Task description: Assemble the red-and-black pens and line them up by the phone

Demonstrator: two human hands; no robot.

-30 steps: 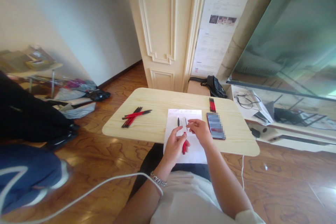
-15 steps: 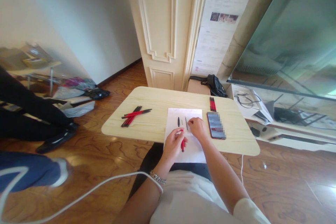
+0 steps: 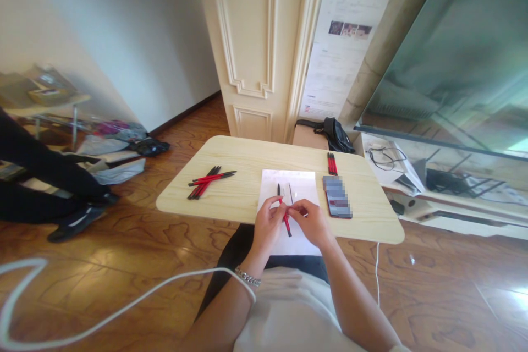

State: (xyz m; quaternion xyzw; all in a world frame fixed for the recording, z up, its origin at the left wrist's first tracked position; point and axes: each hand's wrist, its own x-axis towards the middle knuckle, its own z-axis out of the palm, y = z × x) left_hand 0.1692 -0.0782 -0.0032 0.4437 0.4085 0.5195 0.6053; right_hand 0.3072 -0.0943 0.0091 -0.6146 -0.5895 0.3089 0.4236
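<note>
My left hand point(image 3: 269, 223) is closed around a red pen barrel point(image 3: 286, 224), which slants with a dark end toward me. My right hand point(image 3: 309, 221) is pinched against the left fingertips beside the barrel; whatever it grips is too small or hidden to name. Under both hands lies a white sheet of paper point(image 3: 289, 245). Just beyond the left fingers a black pen tip point(image 3: 279, 189) shows in line with the barrel; I cannot tell if they touch. A thin dark refill point(image 3: 290, 193) rests on the paper, near a small pale piece point(image 3: 284, 192).
On the wooden table point(image 3: 243, 154), several crossed red-and-black pens point(image 3: 210, 180) lie at left. More pens point(image 3: 332, 164) sit side by side at the right, above a phone point(image 3: 338, 197). A white cable point(image 3: 136, 300) runs to my left forearm. A person's legs point(image 3: 45, 159) are at far left.
My right hand has come left and toward me from beside the refill to meet my left hand at the barrel. At far left, the blue-clad leg has gone from view.
</note>
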